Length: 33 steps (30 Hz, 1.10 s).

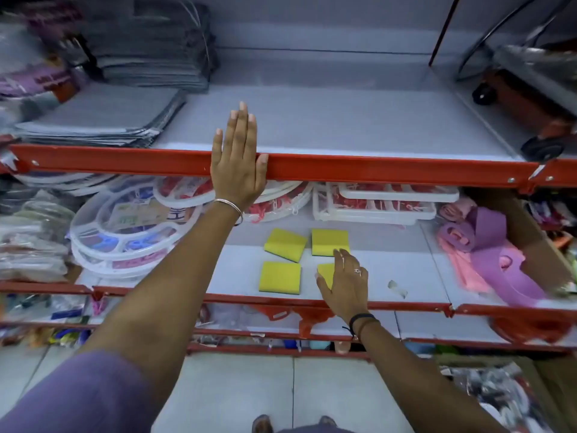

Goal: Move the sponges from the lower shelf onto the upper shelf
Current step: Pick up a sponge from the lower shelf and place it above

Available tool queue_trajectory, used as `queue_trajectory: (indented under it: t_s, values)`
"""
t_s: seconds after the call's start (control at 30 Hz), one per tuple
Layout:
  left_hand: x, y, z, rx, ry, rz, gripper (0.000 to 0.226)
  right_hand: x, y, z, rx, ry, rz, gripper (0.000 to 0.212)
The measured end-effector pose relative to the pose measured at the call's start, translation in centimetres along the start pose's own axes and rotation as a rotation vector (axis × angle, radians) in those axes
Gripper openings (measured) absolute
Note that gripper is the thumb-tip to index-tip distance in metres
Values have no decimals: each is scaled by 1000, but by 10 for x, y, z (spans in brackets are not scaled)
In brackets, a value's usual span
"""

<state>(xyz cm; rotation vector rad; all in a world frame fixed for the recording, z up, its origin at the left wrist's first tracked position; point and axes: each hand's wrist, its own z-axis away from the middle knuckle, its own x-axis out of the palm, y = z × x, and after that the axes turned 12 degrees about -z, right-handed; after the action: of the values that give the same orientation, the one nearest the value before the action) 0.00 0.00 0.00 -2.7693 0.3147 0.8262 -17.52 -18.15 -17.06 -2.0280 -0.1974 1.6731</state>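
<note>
Right hand point(343, 284), open, covers the five-o'clock sponge point(325, 271), ungripped; left hand point(237, 157) lies flat on the upper shelf point(359, 120). A loose pinch might drop it.

Both arms reached forward, one hand high, one low.
The left hand point(236, 157) lay flat, palm down, fingers straight and together, a bangle at its wrist. The right hand point(345, 284) stretched lower, fingers extended and slightly spread, a ring on one finger and a dark band around its wrist.
</note>
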Motion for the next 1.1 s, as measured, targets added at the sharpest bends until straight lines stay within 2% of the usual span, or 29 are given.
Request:
queue_trajectory:
  t_s: [0.1,0.2,0.3,0.5,0.57,0.67,0.83,1.0,1.1]
  values:
    - [5,-1,-3,10,48,-74,57,9,4,-8,265,-91,37,94]
    - [13,1,0,23,111,-128,57,16,8,-16,415,-138,40,107]
    - [21,0,1,18,159,-147,58,20,13,-22,473,-159,42,109]
    - [24,1,0,4,159,-150,59,13,10,-28,462,-162,-59,118]
    - [22,1,0,-6,154,-167,59,1,5,-29,420,-153,-99,118]
    - [19,2,-1,-23,153,-165,59,-30,-8,-32,295,-206,-181,106]
    - [8,0,0,-7,74,-126,58,-111,-46,-33,64,-334,-135,97]
    - [-2,0,0,-28,20,20,58,-185,-86,-39,-130,-401,-179,112]
    - [-7,-5,-5,-110,3,72,58,-218,-109,-46,-272,-392,-223,106]
